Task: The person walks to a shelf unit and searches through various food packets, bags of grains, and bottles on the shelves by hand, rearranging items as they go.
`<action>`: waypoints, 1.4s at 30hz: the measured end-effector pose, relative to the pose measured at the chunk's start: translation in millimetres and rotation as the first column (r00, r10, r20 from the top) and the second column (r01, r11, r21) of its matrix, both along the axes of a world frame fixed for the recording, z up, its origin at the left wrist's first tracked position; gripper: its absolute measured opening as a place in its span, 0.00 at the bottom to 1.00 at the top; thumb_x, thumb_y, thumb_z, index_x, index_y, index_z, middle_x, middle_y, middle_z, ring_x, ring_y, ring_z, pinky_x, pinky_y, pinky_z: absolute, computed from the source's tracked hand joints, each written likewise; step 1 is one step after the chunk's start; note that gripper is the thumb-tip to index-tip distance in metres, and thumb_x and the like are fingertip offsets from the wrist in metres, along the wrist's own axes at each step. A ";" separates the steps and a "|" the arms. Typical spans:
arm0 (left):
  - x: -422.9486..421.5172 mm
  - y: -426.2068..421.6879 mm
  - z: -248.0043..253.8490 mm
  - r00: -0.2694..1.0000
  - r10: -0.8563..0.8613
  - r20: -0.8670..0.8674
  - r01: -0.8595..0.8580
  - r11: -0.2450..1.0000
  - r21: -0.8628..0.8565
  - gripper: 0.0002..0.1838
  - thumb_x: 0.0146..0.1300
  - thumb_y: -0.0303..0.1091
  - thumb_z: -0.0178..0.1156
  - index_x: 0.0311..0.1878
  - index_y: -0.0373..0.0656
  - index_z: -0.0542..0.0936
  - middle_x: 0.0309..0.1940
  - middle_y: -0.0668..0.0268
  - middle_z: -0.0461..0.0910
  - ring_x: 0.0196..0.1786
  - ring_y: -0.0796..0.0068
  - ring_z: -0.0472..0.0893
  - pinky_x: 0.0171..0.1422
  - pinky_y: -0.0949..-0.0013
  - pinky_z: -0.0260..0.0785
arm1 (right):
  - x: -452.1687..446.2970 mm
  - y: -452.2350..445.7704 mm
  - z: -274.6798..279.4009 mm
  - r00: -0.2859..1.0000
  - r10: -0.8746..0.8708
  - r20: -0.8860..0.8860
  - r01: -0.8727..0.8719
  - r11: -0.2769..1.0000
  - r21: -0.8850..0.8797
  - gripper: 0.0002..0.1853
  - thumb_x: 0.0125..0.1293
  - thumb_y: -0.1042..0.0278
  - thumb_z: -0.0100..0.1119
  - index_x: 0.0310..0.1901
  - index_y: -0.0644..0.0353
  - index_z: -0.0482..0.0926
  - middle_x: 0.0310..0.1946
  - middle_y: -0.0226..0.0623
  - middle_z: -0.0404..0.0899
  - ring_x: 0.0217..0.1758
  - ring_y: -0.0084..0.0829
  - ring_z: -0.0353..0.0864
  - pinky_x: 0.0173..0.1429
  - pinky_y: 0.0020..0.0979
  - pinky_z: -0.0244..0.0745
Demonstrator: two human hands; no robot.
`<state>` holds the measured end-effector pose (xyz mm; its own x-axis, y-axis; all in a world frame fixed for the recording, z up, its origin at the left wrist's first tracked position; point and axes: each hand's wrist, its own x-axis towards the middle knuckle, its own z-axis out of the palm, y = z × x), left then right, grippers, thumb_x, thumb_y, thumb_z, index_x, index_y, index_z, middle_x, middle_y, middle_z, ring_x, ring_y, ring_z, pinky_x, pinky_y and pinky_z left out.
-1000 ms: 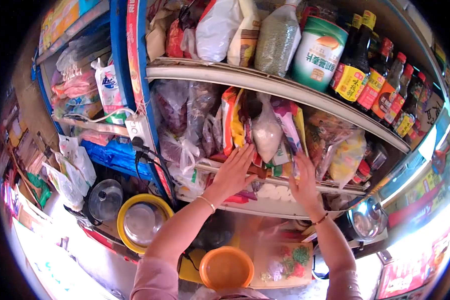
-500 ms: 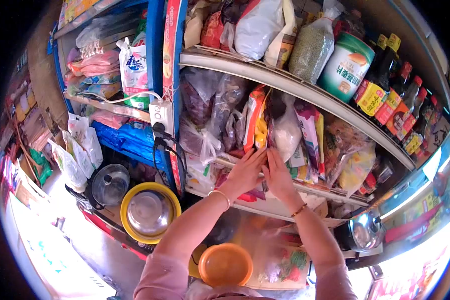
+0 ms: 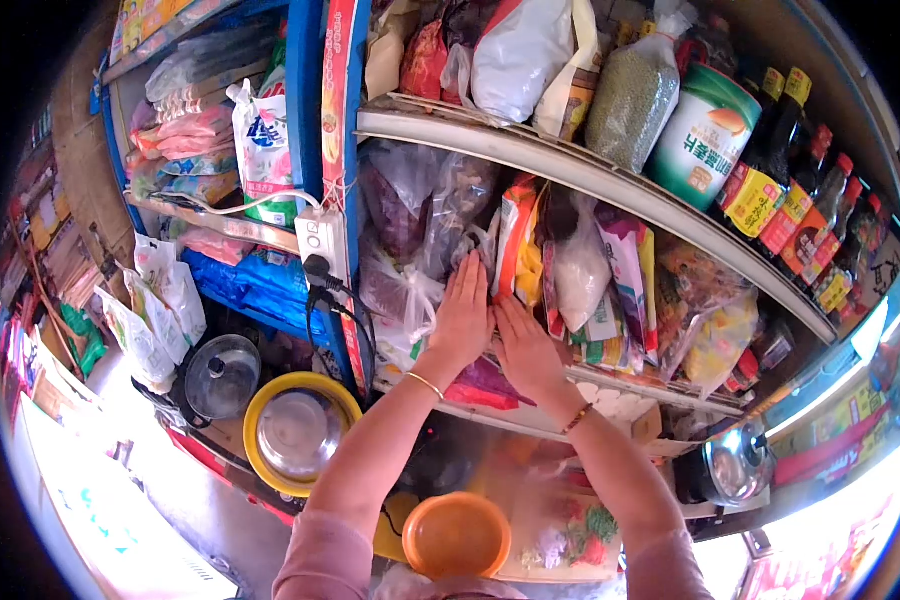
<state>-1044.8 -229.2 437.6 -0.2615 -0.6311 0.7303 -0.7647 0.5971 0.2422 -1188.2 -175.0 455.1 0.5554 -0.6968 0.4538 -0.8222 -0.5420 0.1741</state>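
Note:
My left hand (image 3: 461, 315) reaches up to the middle shelf, fingers stretched out against the clear plastic bags of dark food (image 3: 407, 205). Close beside it, my right hand (image 3: 528, 352) lies with fingers extended at the lower end of an orange, white and yellow packet (image 3: 519, 245). Neither hand appears to hold anything, though the undersides of the fingers are hidden. Right of the packet leans a knotted clear bag of white contents (image 3: 579, 275). A purple and yellow packet (image 3: 630, 270) stands farther right.
Above are a bag of green grains (image 3: 632, 100), a green-white canister (image 3: 705, 135) and several sauce bottles (image 3: 785, 185). A power strip (image 3: 320, 235) with cables hangs on the left post. Below stand a yellow-rimmed basin (image 3: 253, 440), an orange bowl (image 3: 457, 535) and a lidded pot (image 3: 735, 462).
Both hands have moved left along the shelf. My left hand has shifted from the orange packet onto the bags; my right hand is now below that packet, which stands more upright.

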 end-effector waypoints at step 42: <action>-4.0 -56.5 130.7 0.992 0.059 -0.115 -0.096 0.934 -0.343 0.08 0.54 0.34 0.56 0.25 0.40 0.76 0.27 0.59 0.77 0.35 0.57 0.77 0.44 0.58 0.67 | -11.6 -97.7 97.6 0.932 -0.254 0.258 0.313 0.923 -0.222 0.15 0.54 0.59 0.55 0.38 0.59 0.81 0.48 0.40 0.75 0.57 0.40 0.68 0.61 0.44 0.61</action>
